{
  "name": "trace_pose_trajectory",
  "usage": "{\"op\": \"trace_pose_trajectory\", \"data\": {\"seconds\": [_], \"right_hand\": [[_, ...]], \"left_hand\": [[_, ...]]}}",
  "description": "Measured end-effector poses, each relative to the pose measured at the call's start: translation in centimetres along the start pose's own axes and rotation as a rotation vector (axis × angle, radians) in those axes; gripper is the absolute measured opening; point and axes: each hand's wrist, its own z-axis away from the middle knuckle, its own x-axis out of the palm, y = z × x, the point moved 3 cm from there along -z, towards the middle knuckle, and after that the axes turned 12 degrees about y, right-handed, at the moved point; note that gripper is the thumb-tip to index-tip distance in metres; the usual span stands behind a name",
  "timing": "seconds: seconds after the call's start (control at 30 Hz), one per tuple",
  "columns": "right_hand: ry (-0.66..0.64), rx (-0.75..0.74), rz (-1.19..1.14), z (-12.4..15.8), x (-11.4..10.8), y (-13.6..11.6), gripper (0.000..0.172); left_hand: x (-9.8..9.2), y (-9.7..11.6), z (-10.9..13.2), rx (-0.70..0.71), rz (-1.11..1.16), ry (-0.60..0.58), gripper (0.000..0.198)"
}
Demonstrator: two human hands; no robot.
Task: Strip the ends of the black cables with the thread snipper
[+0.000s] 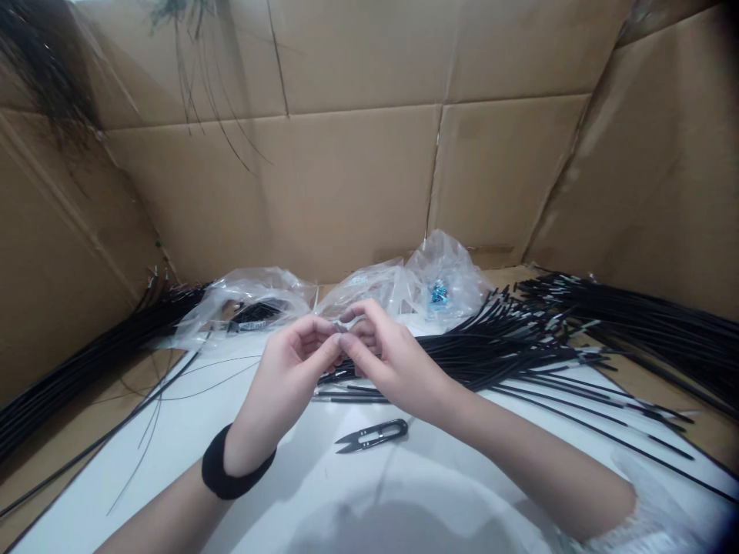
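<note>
My left hand, with a black band round its wrist, is closed in a pinch. Fingertip to fingertip with it, my right hand is pinched as well. Something small and greyish may be between the fingertips, but the fingers mostly hide it. Just behind and to the right of my hands lies a bundle of black cables with pale ends. A pair of black thread snips rests on the white work surface below my hands, blades pointing left.
Clear plastic bags stand along the back, one with small blue parts inside. More black cable bundles lie at the left and right. Cardboard walls enclose the table. Thin dark strands hang at the upper left.
</note>
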Motion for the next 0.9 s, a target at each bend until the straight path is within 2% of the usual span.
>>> {"op": "trace_pose_trajectory", "data": {"seconds": [0.17,0.33,0.47,0.6,0.8,0.9], "right_hand": [[0.020,-0.064,0.035,0.1,-0.1,-0.3,0.013],[-0.003,-0.007,0.045,-0.1,-0.2,0.0,0.012],[-0.042,0.019,0.052,-0.1,-0.2,0.1,0.014],[-0.063,0.009,0.076,-0.1,-0.1,-0.2,0.016],[0.054,0.058,0.018,0.0,-0.1,0.0,0.016],[0.070,0.097,-0.087,-0.1,-0.1,0.3,0.016]], "left_hand": [[-0.3,0.0,0.0,0.074,-0.132,0.059,0.022],[-0.7,0.9,0.6,0.310,-0.468,0.190,0.019],[-0.7,1.1,1.0,0.412,-0.588,0.136,0.016],[-0.6,1.2,0.8,0.331,-0.544,0.051,0.016],[-0.5,0.4,0.0,0.039,-0.111,0.014,0.018],[-0.4,-0.1,-0.2,0.002,-0.053,0.010,0.020]]}}
